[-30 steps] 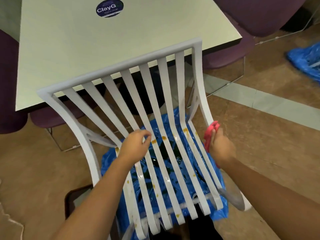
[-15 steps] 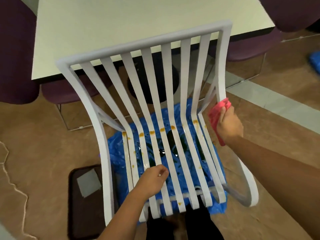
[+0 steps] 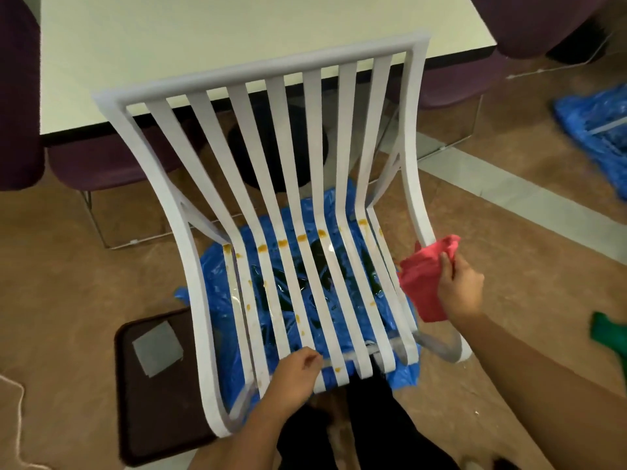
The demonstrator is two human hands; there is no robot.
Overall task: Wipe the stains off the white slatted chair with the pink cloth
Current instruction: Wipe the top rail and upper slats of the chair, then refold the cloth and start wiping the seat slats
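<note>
The white slatted chair (image 3: 258, 67) stands in front of me, its back toward the table. Orange-brown stains (image 3: 301, 237) dot the slats in a row where seat meets back, with more spots lower down the seat. My left hand (image 3: 293, 376) grips the front edge of the seat, fingers curled over a slat end. My right hand (image 3: 458, 288) holds the bunched pink cloth (image 3: 425, 276) just off the chair's right side, beside the outer slat and right frame.
A blue plastic sheet (image 3: 217, 276) lies on the floor under the chair. A pale table (image 3: 203, 32) stands behind, with purple chairs (image 3: 101, 164) tucked in. A dark mat (image 3: 149, 385) lies at the left, another blue sheet (image 3: 597, 123) and something green (image 3: 607, 330) at the right.
My left hand slid down from the middle of the seat to its front edge. My right hand with the pink cloth moved out and down along the chair's right side.
</note>
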